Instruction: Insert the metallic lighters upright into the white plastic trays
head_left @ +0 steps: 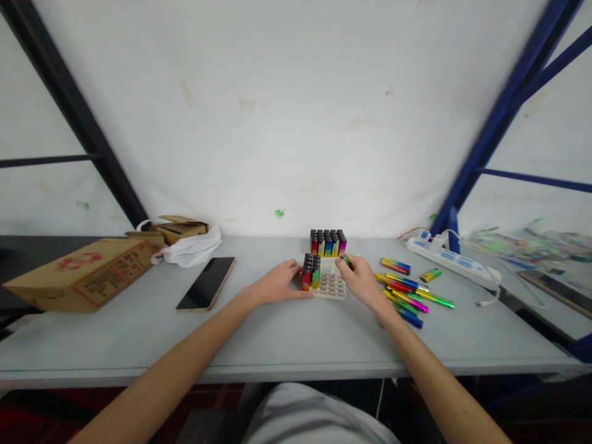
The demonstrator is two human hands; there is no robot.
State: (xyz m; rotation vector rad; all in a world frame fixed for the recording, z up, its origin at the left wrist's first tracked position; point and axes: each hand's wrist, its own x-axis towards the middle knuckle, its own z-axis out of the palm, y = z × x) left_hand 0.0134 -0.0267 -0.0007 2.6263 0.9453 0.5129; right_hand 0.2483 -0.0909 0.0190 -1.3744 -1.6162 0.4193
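A pale tray [332, 287] with rows of round sockets lies on the table in front of me. Two columns of shiny multicoloured lighters [311, 273] stand upright in its left side. My left hand [279, 283] curves around that side, thumb at the near corner and fingers behind the lighters, gripping the tray. Over the right part of the tray, my right hand [361, 279] pinches a lighter [346, 263] with a green and dark end showing; most of it is hidden by the fingers. Loose lighters [407, 295] lie in a pile to the right of this hand.
Behind the tray stands a block of upright lighters [328, 243]. A phone [206, 283], a white cloth bag [192, 248] and cardboard boxes [92, 271] are on the left. At the right back lies a power strip [453, 261] with cables.
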